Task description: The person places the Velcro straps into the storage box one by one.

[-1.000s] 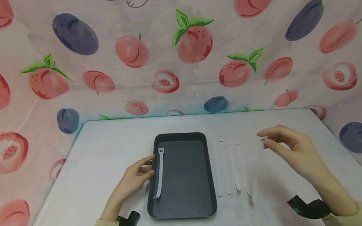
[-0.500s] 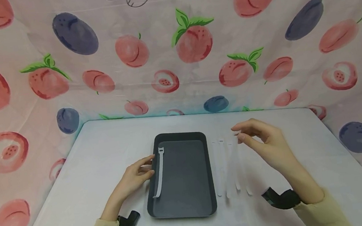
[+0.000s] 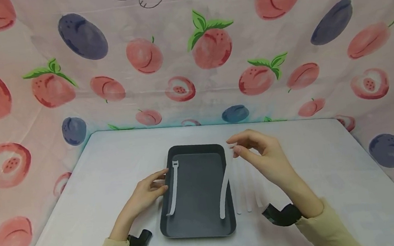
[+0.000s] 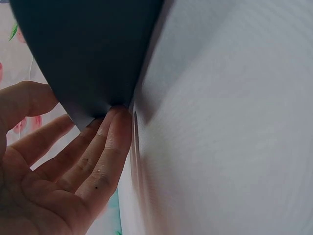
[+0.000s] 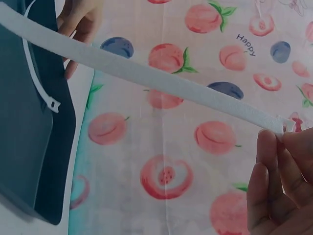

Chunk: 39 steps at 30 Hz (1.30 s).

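Note:
A dark grey rectangular tray point(image 3: 203, 229) lies on the white table, with a white hook-and-loop cable tie point(image 3: 175, 186) along its left inner side. My left hand point(image 3: 147, 192) rests at the tray's left side. In the left wrist view its extended fingers point(image 4: 100, 181) touch the outer wall. My right hand point(image 3: 264, 156) is over the tray's right edge and pinches a second white hook-and-loop cable tie point(image 5: 146, 76) by its slotted head, between thumb and fingertips. The held tie's tail hangs over the tray's right inner side.
Several more white ties point(image 3: 246, 190) lie side by side on the table point(image 3: 120, 152), right of the tray and partly behind my right hand. A cloth point(image 3: 170, 20) printed with peaches hangs behind the table. A black device point(image 3: 282, 214) sits on each wrist.
My right hand has moved left from beyond the row of ties to the tray's right edge, carrying its tie. My left hand and the tray have stayed put.

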Tool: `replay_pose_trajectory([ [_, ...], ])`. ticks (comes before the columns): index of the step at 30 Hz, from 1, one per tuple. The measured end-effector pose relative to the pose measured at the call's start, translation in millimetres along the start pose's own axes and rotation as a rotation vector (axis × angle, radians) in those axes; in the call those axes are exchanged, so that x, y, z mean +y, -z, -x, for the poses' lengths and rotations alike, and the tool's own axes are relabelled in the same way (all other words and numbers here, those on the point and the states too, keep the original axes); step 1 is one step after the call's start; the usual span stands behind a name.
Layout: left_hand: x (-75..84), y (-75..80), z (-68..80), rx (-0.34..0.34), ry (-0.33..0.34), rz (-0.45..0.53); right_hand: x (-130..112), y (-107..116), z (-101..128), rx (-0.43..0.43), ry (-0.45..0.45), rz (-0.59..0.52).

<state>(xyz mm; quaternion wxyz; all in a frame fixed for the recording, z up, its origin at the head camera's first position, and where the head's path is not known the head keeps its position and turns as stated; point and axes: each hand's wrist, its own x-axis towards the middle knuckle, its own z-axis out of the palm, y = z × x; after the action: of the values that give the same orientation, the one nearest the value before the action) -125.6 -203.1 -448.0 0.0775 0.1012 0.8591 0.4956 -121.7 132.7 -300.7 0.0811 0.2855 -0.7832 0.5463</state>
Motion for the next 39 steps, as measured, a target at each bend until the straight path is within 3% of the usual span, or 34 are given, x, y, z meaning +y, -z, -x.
replay_pose_trajectory([
  [12,2.9,0.1,-0.2,-0.002,0.015,-0.001,-3,-30,-18,-0.037,0.015,-0.073],
  [21,1.7,0.0,-1.1,0.003,0.022,-0.010,8,-50,-31,-0.078,-0.043,-0.133],
  [31,3.0,1.2,-0.1,0.000,-0.011,-0.031,37,-74,-37,-0.083,-0.189,-0.220],
  [39,3.6,2.1,0.0,0.004,0.007,-0.006,55,-89,-49,-0.057,-0.305,-0.260],
])
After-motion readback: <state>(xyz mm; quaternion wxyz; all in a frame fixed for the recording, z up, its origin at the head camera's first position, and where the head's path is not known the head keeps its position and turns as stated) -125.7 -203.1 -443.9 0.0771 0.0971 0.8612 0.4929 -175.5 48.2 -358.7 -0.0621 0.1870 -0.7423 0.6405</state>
